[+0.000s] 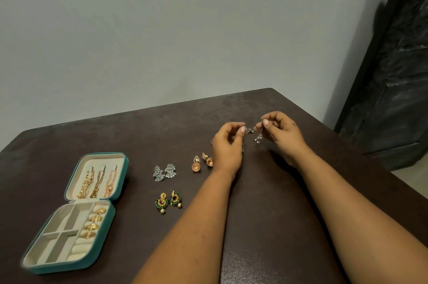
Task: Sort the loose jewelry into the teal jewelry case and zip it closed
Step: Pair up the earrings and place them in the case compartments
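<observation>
Both hands meet over the dark table (266, 191), right of centre in the frame. Her left hand (228, 144) has its fingers curled, thumb and forefinger pinching a small silver earring (249, 130); her right hand (281, 132) pinches a dangling silver piece (259, 137), perhaps the first one's mate, though both are too small and blurred to be sure.

Pieces like these look light, stiff and snaggy, with fine hooks or posts that would bend; the solid body seems the safest spot to grip, not the dangles.

Loose on the table left of the hands lie a gold jhumka pair (202, 163), a silver fan-shaped pair (164, 173) and a green-beaded pair (168, 201). At the lower left the teal jewelry case (111, 219) lies open, chains (96, 185) hanging in its lid, gold rings (95, 222) in the roll slots, its other compartments bare.
</observation>
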